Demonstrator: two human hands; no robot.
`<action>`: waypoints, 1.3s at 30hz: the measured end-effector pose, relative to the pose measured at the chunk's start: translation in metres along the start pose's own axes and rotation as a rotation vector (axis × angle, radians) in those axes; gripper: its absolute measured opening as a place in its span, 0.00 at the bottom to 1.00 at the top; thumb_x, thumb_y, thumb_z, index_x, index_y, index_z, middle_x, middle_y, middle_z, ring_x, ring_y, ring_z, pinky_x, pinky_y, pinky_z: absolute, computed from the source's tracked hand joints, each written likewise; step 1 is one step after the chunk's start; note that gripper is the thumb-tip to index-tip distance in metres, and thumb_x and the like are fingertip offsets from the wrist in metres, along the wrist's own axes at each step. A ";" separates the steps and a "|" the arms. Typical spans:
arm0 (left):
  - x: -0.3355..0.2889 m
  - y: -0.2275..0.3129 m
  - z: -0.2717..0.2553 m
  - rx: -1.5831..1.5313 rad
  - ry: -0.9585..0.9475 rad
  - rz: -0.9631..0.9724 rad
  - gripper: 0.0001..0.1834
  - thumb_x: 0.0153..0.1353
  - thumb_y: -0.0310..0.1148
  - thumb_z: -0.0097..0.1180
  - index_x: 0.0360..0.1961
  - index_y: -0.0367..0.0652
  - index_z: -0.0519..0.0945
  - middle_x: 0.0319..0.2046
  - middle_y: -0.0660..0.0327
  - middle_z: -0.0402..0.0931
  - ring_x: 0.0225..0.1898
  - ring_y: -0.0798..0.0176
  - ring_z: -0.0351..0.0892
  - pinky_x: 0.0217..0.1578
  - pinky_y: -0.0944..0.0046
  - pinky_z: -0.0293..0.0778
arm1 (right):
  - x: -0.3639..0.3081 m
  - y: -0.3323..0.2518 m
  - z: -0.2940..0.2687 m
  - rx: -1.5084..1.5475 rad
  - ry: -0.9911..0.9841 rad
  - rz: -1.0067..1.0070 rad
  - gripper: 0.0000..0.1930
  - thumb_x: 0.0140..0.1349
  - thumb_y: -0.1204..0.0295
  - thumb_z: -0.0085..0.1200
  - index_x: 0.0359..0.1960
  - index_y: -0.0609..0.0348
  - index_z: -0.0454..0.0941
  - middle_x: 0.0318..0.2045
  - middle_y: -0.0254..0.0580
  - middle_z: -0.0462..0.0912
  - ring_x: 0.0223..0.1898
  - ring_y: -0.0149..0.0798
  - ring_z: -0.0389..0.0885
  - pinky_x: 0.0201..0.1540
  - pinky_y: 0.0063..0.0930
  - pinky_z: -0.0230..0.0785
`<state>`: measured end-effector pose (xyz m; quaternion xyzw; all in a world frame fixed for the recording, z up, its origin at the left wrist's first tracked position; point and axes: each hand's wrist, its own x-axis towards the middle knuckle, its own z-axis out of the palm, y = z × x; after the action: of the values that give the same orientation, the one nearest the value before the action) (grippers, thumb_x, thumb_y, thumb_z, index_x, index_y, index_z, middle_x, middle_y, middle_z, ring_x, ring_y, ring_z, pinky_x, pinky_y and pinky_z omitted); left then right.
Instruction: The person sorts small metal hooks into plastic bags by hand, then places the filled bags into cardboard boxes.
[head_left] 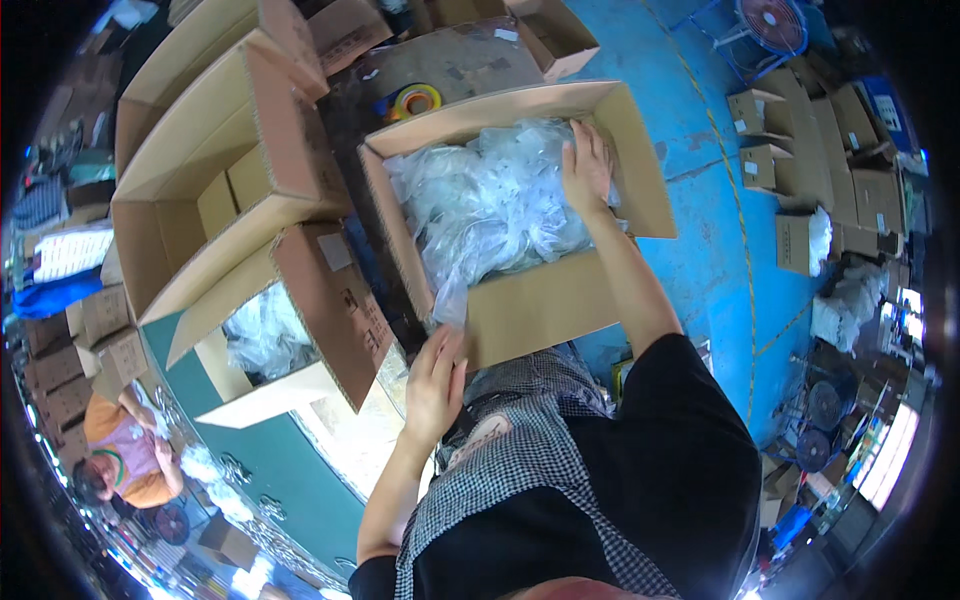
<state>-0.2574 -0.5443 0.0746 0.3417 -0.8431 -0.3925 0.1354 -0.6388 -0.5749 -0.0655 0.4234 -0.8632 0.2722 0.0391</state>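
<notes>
In front of me stands an open cardboard box (545, 310) with its flaps spread, filled with clear plastic bags (500, 200). What the bags contain is hard to make out. My right hand (590, 170) reaches over the near flap and lies on the bags by the right wall, fingers stretched out. At the near left corner of the box is my left hand (435, 385), its fingers extended against the edge of the near flap. Just above those fingertips, the end of one plastic bag (452, 302) hangs over the corner.
On the left, a smaller open carton (335, 310) with plastic bags stands on a green table (245, 470), beside larger open cartons (190, 190). Behind my box lies a yellow tape roll (416, 100). A person (130, 450) works at far left. More cartons (860, 200) line the right.
</notes>
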 end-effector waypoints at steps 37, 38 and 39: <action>-0.395 0.021 0.517 -1.054 0.616 -1.761 0.23 0.67 0.39 0.45 0.63 0.55 0.73 0.59 0.56 0.74 0.59 0.52 0.75 0.53 0.49 0.74 | -0.776 -0.484 -0.201 0.516 -1.952 -2.141 0.13 0.63 0.72 0.56 0.47 0.62 0.79 0.41 0.47 0.81 0.42 0.43 0.82 0.44 0.30 0.75; -0.405 0.015 0.498 -1.243 0.574 -1.757 0.24 0.70 0.43 0.39 0.65 0.52 0.68 0.66 0.53 0.65 0.65 0.47 0.67 0.58 0.44 0.68 | -0.824 -0.487 -0.185 0.573 -1.855 -2.256 0.15 0.62 0.72 0.56 0.50 0.61 0.77 0.43 0.49 0.81 0.45 0.46 0.81 0.47 0.34 0.74; -0.381 0.000 0.523 -1.086 0.588 -1.799 0.25 0.70 0.43 0.38 0.65 0.50 0.67 0.67 0.53 0.64 0.66 0.48 0.66 0.59 0.44 0.66 | -0.874 -0.484 -0.177 0.629 -1.804 -2.378 0.18 0.61 0.72 0.56 0.53 0.60 0.76 0.45 0.51 0.80 0.48 0.49 0.80 0.51 0.37 0.73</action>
<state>-0.2392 0.0135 -0.2531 0.8083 0.0663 -0.5709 0.1277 0.2541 -0.1042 0.0357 0.8604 0.3235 -0.0903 -0.3834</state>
